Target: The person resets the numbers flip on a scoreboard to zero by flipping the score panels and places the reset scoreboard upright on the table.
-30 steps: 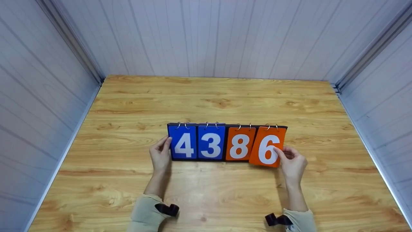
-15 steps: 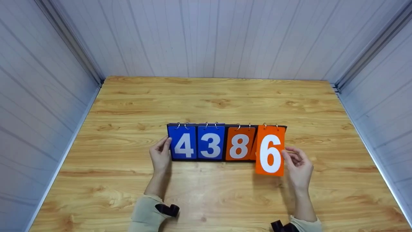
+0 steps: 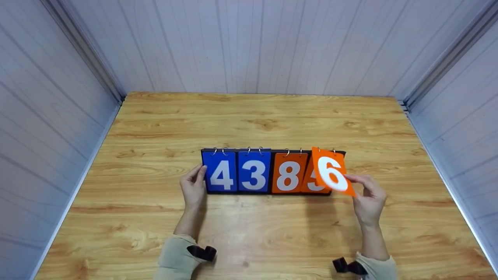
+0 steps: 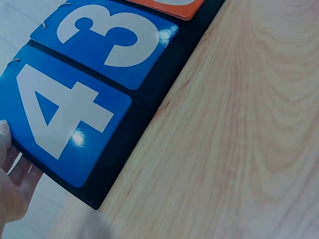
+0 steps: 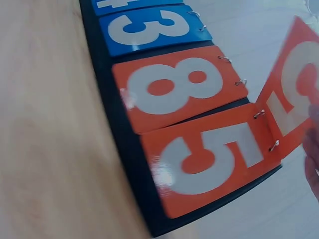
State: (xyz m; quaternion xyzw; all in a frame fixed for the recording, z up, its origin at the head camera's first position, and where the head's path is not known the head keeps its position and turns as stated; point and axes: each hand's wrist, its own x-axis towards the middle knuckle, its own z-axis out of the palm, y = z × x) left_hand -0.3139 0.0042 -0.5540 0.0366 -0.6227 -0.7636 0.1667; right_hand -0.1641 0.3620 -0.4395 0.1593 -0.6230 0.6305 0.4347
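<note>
A: Colours at left?
B: Card 4 and card 3: blue, figured in white.
A: At right?
B: Card 8, card 5 and card 6: orange, figured in white; backing board, black.
A: Surroundings?
B: Tabletop, yellow-brown with darker wood grain; far wall, pale grey-blue with darker lines; left sleeve and right sleeve, beige.

We see a wood-grained table carrying a black flip scoreboard. Behind the scoreboard we notice dark knots in the yellowish surface; in front of it, we find a soft shadow.
</note>
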